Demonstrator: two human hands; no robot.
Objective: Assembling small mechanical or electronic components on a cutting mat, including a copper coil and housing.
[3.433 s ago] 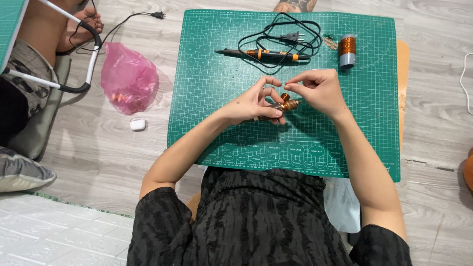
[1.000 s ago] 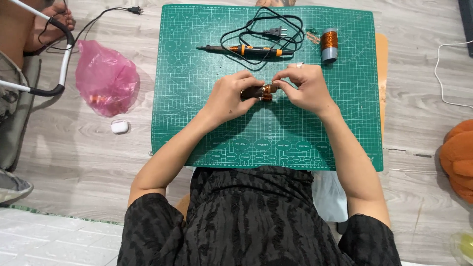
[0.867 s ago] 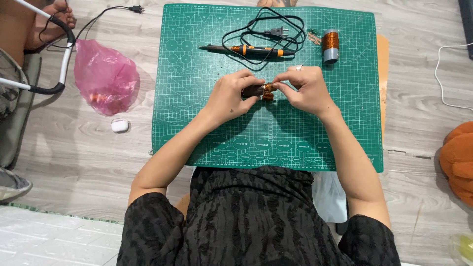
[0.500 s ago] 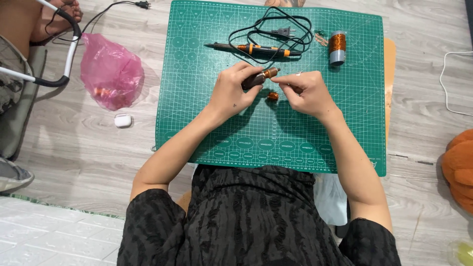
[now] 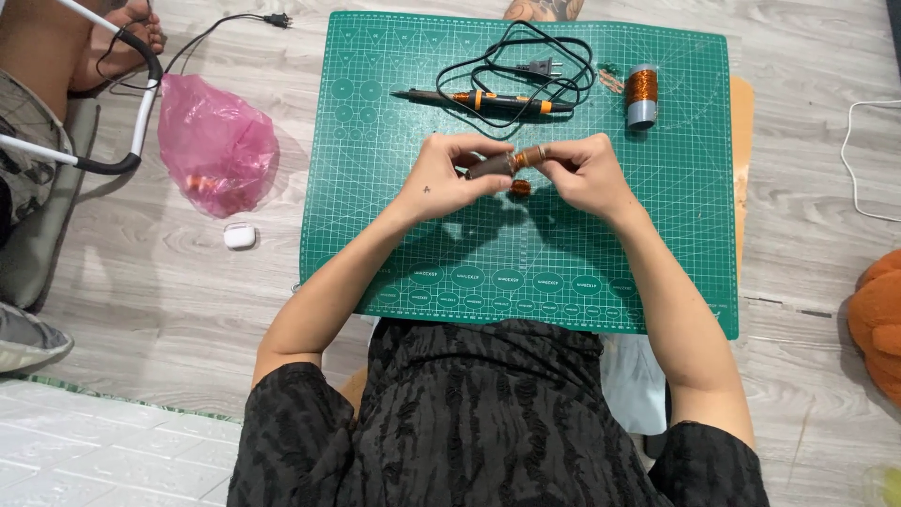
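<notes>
Since half a second ago you have raised the rod (image 5: 490,166) slightly; a small copper coil (image 5: 520,188) now lies on the mat (image 5: 657,244) below it. Left hand (image 5: 446,178) grip closed on the rod's dark end, right hand (image 5: 582,174) pinching its copper-wound end, centre frame. Soldering iron (image 5: 479,99) and wire spool (image 5: 642,94) lie at upper mat.
</notes>
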